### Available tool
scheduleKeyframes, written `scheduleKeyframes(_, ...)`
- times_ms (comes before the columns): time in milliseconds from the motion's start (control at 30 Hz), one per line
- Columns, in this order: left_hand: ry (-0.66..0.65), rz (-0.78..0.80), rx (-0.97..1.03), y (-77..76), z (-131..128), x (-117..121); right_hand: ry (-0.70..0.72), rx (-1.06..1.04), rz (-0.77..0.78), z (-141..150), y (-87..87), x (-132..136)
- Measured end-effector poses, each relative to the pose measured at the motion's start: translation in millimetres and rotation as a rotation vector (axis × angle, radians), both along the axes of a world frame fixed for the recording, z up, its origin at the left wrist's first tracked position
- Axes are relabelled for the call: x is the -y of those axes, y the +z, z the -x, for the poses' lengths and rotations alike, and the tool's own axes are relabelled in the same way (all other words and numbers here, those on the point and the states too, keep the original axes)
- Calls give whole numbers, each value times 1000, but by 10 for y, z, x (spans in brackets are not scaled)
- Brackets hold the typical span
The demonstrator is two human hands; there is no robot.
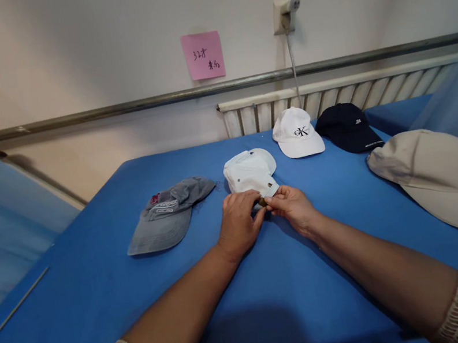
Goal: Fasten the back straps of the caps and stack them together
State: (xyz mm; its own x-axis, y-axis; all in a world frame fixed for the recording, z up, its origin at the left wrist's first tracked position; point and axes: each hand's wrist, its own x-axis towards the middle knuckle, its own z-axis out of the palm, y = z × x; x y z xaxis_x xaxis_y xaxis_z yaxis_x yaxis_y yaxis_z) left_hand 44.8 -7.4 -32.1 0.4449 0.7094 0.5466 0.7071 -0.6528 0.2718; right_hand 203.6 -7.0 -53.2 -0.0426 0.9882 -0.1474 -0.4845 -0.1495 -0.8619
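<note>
A pale, whitish baseball cap (246, 170) lies on the blue-covered table in front of me, its back strap side towards me. My left hand (240, 216) is closed on the strap at the cap's near edge, with its fingers bent over it. Close beside it, my right hand (291, 207) pinches the strap by a small brass-coloured buckle (262, 202). The fingertips of both hands nearly meet there and partly hide the strap. To the left of my hands rests a grey cap (166, 217) with red and white lettering.
A white cap (297, 134) with black letters and a black cap (347, 127) sit at the back right. Nearer on the right is a beige cap (444, 173). A thin stick (17, 306) lies at left. Behind the table are a radiator (330, 95) and a rail (147, 102).
</note>
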Motion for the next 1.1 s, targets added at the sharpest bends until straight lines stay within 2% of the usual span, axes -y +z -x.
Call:
scheduleKeyframes(233, -26, -23, 16, -11, 6, -2, -6, -51, -16, 2, 9, 0)
scheduleKeyframes(500, -51, -15, 35, -18, -9, 1, -35, 17, -8, -5, 18, 9)
scheduleKeyframes(700, -33, 9, 55, -28, 17, -16, 78, -7, 37, -47, 48, 17)
scheduleKeyframes(867, -16, 9, 67, -39, 26, -30, 141, 28, -19, -102, 29, -6)
scheduleKeyframes(1100, -24, -13, 33, -43, 11, -28, 81, 87, -23, -86, 27, -35)
